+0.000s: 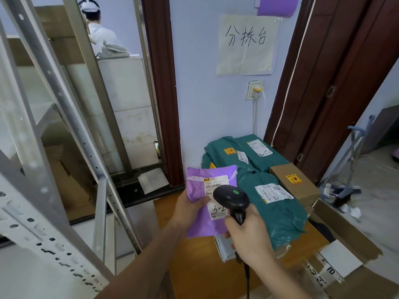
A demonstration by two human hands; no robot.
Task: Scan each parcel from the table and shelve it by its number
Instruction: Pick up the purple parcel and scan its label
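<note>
My left hand [187, 209] grips a purple parcel [199, 222] by its left edge, thumb on the front, above the wooden table [194, 262]. Its white label reads 3-2. In my right hand [248, 234] is a black barcode scanner [232, 198], held by the handle with its head over the label and a green light lit on top. Several green parcels [272, 210] and a brown box [293, 182] lie on the table to the right.
A grey metal shelf frame [64, 134] stands at left with cardboard boxes behind it. Another person stands beyond a doorway at upper left. A paper sign hangs on the wall. A large cardboard box [345, 255] sits at lower right, and dark wooden doors at right.
</note>
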